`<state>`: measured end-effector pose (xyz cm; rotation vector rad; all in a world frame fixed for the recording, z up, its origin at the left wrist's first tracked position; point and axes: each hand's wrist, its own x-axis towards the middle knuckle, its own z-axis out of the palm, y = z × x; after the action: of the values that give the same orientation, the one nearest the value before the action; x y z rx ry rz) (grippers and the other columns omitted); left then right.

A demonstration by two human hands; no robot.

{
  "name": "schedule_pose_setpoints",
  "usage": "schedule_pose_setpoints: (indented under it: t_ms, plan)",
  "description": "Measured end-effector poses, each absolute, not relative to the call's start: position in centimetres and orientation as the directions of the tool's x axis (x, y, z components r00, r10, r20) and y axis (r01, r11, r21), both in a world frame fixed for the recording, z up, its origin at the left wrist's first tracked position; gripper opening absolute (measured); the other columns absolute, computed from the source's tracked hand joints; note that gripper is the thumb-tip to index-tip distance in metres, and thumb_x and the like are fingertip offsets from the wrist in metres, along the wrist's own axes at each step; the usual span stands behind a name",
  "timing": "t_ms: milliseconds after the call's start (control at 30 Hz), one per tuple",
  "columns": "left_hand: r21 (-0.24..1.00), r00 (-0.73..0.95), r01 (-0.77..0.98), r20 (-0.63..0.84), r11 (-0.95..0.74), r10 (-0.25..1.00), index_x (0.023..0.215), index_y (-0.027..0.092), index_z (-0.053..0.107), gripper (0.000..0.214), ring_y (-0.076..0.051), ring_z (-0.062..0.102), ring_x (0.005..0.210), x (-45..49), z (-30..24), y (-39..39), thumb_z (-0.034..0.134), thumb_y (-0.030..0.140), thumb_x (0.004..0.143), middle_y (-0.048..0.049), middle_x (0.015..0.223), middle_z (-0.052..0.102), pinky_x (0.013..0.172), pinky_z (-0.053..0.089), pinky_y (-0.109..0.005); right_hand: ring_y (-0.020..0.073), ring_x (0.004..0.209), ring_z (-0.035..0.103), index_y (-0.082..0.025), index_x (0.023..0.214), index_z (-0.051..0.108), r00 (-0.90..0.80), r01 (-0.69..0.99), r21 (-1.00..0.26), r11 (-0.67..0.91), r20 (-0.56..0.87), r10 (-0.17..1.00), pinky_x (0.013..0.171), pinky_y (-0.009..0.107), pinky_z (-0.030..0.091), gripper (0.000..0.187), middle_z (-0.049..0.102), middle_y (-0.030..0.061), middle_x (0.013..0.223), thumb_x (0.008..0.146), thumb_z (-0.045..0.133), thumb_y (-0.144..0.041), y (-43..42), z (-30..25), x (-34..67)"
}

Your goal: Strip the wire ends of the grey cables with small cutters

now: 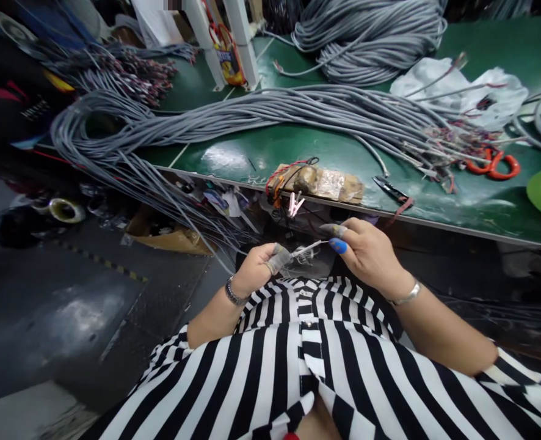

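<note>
Close to my body, my left hand (pixel 264 264) is closed around a bundle of grey cables. Frayed, light-coloured wire ends (pixel 304 252) stick out of it toward the right. My right hand (pixel 366 250) pinches the tip of a thin wire from that bundle, with grey and blue coverings on its fingertips. The wire spans the short gap between both hands. From the left hand, long grey cables (pixel 192 214) run back up to the bench on the left. Just beyond the hands, a pink clip (pixel 295 205) hangs at the bench edge.
On the green bench (pixel 234 159) lie a long grey cable bundle (pixel 252 113), orange-handled scissors (pixel 493 165), cutters (pixel 392 189) and a taped block (pixel 328 183). Behind are a cable coil (pixel 371 40) and plastic bags (pixel 463 91). A cardboard box (pixel 170 235) stands below at left.
</note>
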<state>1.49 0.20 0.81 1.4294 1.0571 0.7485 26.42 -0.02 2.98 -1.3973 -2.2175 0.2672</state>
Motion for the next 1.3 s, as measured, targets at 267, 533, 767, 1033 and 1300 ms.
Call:
schedule_pose_setpoints:
  t_ms: [267, 533, 767, 1033, 1300]
  plan:
    - [0.942, 0.428, 0.326, -0.074, -0.077, 0.901, 0.073, 0.013, 0.059, 0.033, -0.007, 0.038, 0.053, 1.3, 0.4, 0.4, 0.060, 0.046, 0.081, 0.0038, 0.058, 0.047, 0.053, 0.036, -0.019, 0.0198, 0.072, 0.042, -0.018, 0.074, 0.060, -0.489, 0.825, -0.082, 0.559, 0.392, 0.779, 0.065, 0.035, 0.027, 0.018, 0.058, 0.0068, 0.076, 0.086, 0.052, -0.030, -0.4, 4.1, 25.6]
    - [0.934, 0.432, 0.348, -0.081, -0.083, 0.898, 0.073, 0.013, 0.059, 0.033, -0.008, 0.045, 0.059, 1.5, 0.5, 0.2, 0.059, 0.044, 0.082, 0.0018, 0.062, 0.052, 0.057, 0.039, -0.019, 0.0203, 0.073, 0.042, -0.019, 0.073, 0.054, -0.542, 0.810, -0.019, 0.586, 0.354, 0.762, 0.065, 0.035, 0.025, 0.015, 0.056, 0.0065, 0.076, 0.083, 0.055, -0.029, 0.0, 4.2, 25.5]
    - [0.913, 0.439, 0.389, -0.062, -0.127, 0.896, 0.076, 0.013, 0.062, 0.030, -0.009, 0.048, 0.062, 1.3, 0.3, 0.3, 0.057, 0.041, 0.084, 0.0004, 0.066, 0.057, 0.060, 0.041, -0.020, 0.0201, 0.072, 0.044, -0.019, 0.073, 0.052, -0.559, 0.796, -0.015, 0.605, 0.364, 0.745, 0.066, 0.034, 0.029, 0.014, 0.056, 0.0062, 0.074, 0.082, 0.055, -0.030, 0.3, 3.7, 25.7]
    - [0.916, 0.446, 0.379, -0.054, -0.134, 0.893, 0.077, 0.013, 0.062, 0.031, -0.010, 0.050, 0.063, 1.5, 0.7, 0.1, 0.057, 0.042, 0.084, -0.0009, 0.068, 0.059, 0.061, 0.043, -0.020, 0.0199, 0.071, 0.045, -0.019, 0.072, 0.053, -0.575, 0.770, -0.033, 0.637, 0.398, 0.715, 0.066, 0.034, 0.030, 0.014, 0.058, 0.0069, 0.076, 0.081, 0.056, -0.030, 0.5, 4.0, 25.9]
    - [0.904, 0.434, 0.397, -0.035, -0.156, 0.900, 0.076, 0.013, 0.062, 0.033, -0.010, 0.049, 0.062, 1.6, 1.1, 0.2, 0.056, 0.044, 0.084, -0.0001, 0.065, 0.057, 0.060, 0.042, -0.020, 0.0165, 0.063, 0.044, -0.020, 0.066, 0.047, -0.463, 0.691, -0.395, 0.605, 0.401, 0.790, 0.060, 0.029, 0.033, 0.022, 0.052, 0.0028, 0.065, 0.083, 0.055, -0.033, 1.4, 1.9, 25.7]
